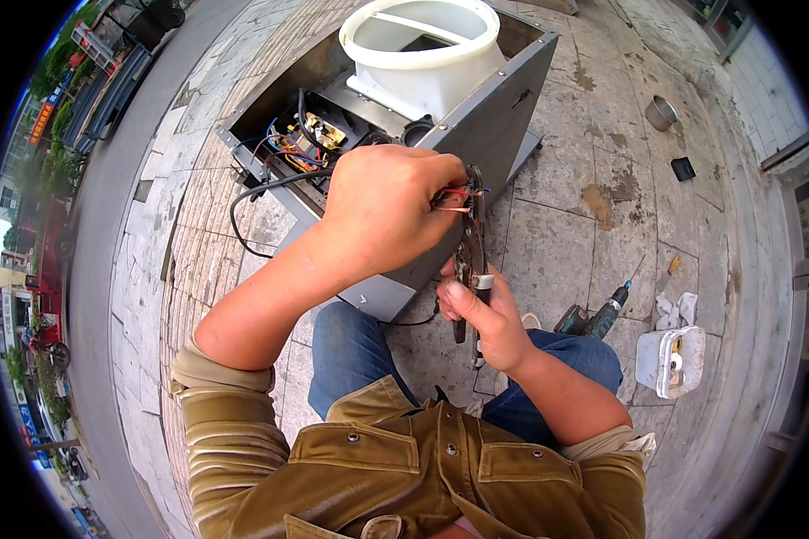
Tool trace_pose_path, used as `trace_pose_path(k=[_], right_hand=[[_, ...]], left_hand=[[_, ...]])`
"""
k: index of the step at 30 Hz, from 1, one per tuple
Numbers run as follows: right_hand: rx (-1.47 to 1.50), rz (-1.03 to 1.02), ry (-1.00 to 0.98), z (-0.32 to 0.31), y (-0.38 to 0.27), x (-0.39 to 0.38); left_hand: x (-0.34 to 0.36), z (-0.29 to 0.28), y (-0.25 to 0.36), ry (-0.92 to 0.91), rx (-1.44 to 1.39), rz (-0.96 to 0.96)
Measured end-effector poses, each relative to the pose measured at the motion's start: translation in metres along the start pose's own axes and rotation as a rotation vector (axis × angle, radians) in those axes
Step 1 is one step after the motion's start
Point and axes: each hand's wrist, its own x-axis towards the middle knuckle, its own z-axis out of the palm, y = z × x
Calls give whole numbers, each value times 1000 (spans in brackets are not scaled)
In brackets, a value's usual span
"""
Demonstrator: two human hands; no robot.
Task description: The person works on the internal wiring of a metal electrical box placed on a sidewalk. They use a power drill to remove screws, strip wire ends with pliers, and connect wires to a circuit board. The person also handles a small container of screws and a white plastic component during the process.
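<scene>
My left hand (388,205) is closed on a black cable (279,184) whose thin coloured wires (458,197) stick out past my fingertips. In my right hand (493,322) is a pair of pliers (474,229), held upright by its handles. Its jaws are at the wires, beside my left fingertips; whether they grip a wire I cannot make out. Just beyond my hands stands an open grey metal machine (485,117) with a white round hopper (422,76). Inside its left part, loose coloured wires (298,154) lie around a brass-coloured part (326,131).
On the paving to my right lie a cordless drill (602,314), a white plastic tub (661,364) with things in it, and a crumpled white cloth (677,310). Farther off are a metal cup (662,113) and a small black piece (683,169). A road runs along the left.
</scene>
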Motion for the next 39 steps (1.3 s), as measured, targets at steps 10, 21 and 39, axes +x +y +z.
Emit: trace_pose_path(k=[10, 21, 39], right_hand=[[-228, -52, 167, -3, -2, 3], [-253, -187, 365, -8, 3, 9], [432, 184, 160, -21, 9, 6]], left_hand=[[1, -3, 3, -4, -55, 20], [0, -8, -7, 35, -16, -23], [-2, -68, -27, -376, 150, 311]])
